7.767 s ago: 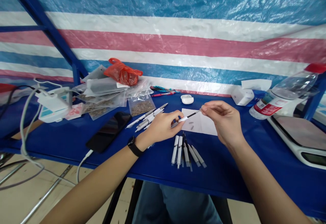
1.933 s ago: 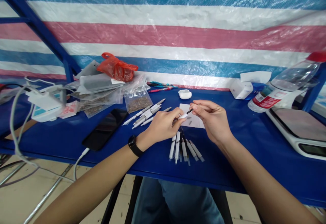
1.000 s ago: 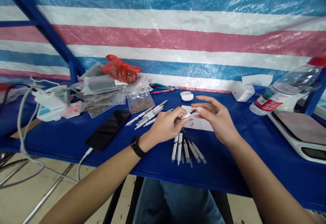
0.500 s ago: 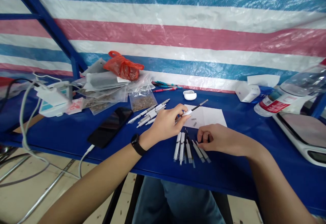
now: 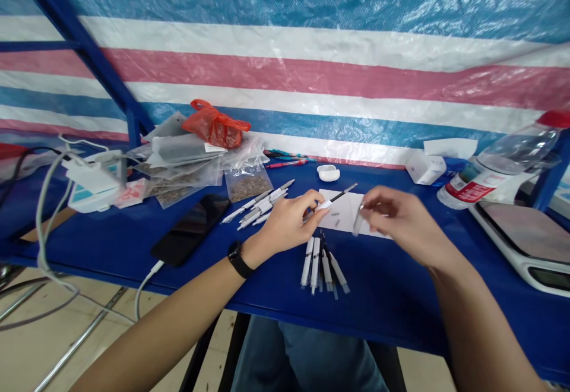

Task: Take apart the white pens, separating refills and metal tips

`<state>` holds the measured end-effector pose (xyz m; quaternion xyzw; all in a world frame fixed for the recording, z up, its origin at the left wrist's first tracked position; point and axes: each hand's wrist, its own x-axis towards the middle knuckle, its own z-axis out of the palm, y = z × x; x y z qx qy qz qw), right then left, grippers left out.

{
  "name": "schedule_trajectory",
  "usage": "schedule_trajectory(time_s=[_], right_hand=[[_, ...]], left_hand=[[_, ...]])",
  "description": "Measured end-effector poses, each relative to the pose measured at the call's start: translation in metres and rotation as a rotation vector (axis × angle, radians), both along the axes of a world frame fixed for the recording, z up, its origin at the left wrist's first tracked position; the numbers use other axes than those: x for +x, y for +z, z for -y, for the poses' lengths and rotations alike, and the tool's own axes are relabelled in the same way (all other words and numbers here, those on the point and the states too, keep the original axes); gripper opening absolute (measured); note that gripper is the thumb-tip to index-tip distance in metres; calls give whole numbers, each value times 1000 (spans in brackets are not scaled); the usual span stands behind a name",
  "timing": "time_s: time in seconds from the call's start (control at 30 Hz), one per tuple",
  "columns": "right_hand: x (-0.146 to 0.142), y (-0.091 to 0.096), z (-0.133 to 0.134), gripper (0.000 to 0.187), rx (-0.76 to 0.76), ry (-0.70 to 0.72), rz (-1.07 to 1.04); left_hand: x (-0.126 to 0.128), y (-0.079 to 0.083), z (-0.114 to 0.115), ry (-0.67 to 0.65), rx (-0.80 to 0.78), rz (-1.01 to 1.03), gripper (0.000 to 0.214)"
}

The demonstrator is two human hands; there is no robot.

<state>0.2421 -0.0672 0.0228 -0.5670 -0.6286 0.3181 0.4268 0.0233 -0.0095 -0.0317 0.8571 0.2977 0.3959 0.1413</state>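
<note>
My left hand (image 5: 287, 223) is closed on a pen part, a white piece with a thin black refill (image 5: 341, 193) sticking out to the upper right. My right hand (image 5: 403, 223), blurred by motion, is lifted just right of it and pinches a clear pen barrel (image 5: 357, 221). Below both hands a row of several pen barrels (image 5: 324, 264) lies on the blue table (image 5: 276, 279). A white sheet of paper (image 5: 345, 217) with a few small parts lies under the hands.
Left of the hands lie more white pens (image 5: 258, 205), a black phone (image 5: 191, 228) on a cable, plastic bags (image 5: 187, 160), a red bag (image 5: 216, 127) and a white charger (image 5: 91, 178). An earbud case (image 5: 328, 173), a bottle (image 5: 503, 160) and a scale (image 5: 525, 231) stand right.
My right hand dropped to the row of barrels, took one from its right end, and has risen with it toward the refill. My left hand has stayed put.
</note>
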Motion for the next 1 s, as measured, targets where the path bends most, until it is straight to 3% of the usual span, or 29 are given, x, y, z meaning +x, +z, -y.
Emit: schedule_trajectory(time_s=[0.13,0.27,0.53,0.77,1.0], right_hand=[[2,3,-6,15,319,-278,-431],[0,5,-7,15,440,-366,-558],[2,1,-7,21,398,-318,-538],[1,-2,-9,15,397,-287,-492],[-3,-5,-7,18,249,-161,-382]], left_hand=[[0,0,0,-20,14,18,14],[0,0,-1,-41,20,6,14],[0,0,0,-41,49,-16,15],[0,-1,1,-48,41,-40,16],[1,1,2,-48,32,-51,19]])
